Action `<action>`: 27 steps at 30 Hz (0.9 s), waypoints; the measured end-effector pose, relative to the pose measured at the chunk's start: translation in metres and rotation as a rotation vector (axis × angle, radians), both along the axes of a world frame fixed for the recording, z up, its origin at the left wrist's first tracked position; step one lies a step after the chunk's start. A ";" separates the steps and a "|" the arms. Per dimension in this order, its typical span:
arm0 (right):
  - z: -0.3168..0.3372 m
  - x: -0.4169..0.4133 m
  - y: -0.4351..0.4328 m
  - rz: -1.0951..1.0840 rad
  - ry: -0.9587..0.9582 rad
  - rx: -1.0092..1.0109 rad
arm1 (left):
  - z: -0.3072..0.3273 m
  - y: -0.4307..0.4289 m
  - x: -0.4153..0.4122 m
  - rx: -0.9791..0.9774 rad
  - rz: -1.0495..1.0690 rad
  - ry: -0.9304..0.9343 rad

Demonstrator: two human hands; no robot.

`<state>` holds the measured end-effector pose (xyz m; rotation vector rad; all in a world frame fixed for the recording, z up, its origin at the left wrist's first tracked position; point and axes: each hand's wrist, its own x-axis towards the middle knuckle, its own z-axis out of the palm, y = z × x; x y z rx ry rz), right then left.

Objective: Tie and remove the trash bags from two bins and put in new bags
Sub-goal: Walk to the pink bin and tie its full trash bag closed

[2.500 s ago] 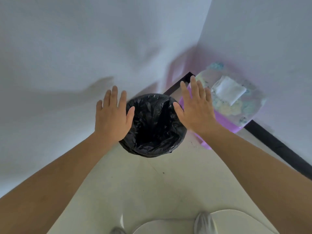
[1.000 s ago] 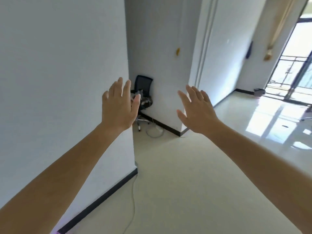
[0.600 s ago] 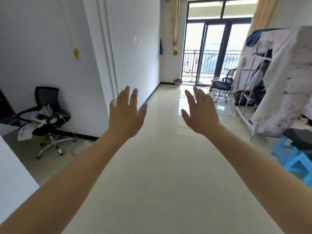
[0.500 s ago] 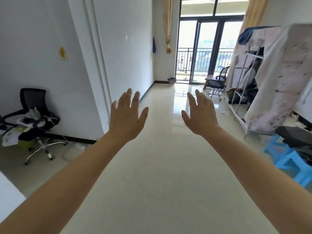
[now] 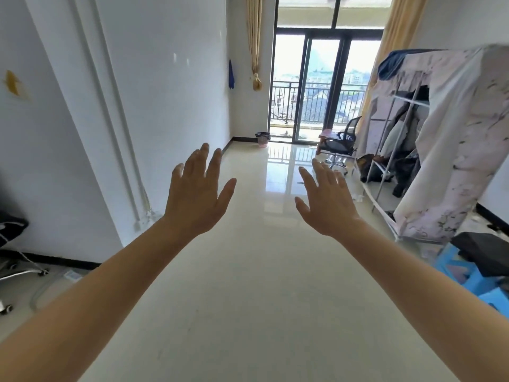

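Observation:
A small pink bin with a dark bag over its rim stands far off, in the corner by the balcony door. My left hand and my right hand are stretched out in front of me at chest height, palms away, fingers spread, holding nothing. Both hands are far from the pink bin. The black-bagged bin from the earlier corner is out of view.
A long pale tiled floor runs to the balcony door. A fabric wardrobe and blue stools line the right side. An office chair stands near the door; another chair's base is at the left edge.
My view swung from the corner with the black-bagged bin up and round to the long room. Since half a second ago the view has shifted a little further along; both hands stay open and raised.

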<state>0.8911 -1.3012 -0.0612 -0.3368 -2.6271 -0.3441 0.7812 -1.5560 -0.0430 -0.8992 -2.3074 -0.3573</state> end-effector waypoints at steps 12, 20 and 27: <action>-0.022 -0.205 0.251 -0.116 0.066 -0.056 | -0.017 0.299 -0.224 -0.097 -0.146 -0.049; -0.018 -0.372 0.446 -0.167 0.002 -0.082 | -0.009 0.491 -0.395 -0.129 -0.089 -0.093; -0.004 -0.533 0.552 -0.074 0.002 -0.132 | -0.002 0.589 -0.541 -0.102 -0.050 -0.067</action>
